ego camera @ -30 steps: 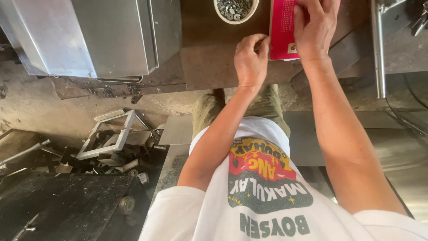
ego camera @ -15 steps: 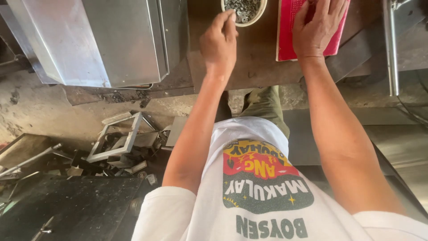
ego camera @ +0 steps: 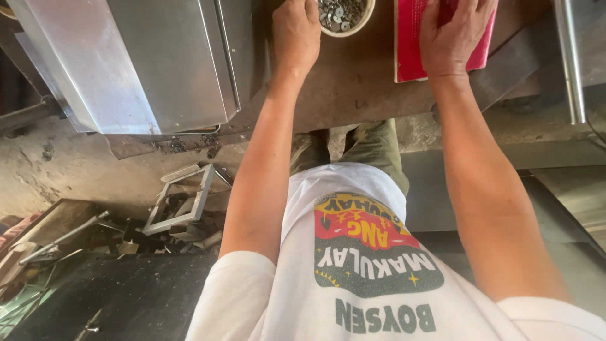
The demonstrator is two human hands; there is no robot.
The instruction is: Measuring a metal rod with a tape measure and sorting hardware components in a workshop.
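Brown workbench (ego camera: 353, 88): washer bowl (ego camera: 346, 14), red box (ego camera: 413, 41)

Setting: metalworking shop.
Bench: worn steel worktop (ego camera: 353, 88), upper centre of the frame.
Stock: folded sheet-metal housing (ego camera: 139, 63), upper left.
Hardware: bowl of washers (ego camera: 344, 16), top centre.
Floor: scrap metal frames (ego camera: 180, 202), lower left.

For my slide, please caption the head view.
Left hand beside bowl of washers; right hand on red box.
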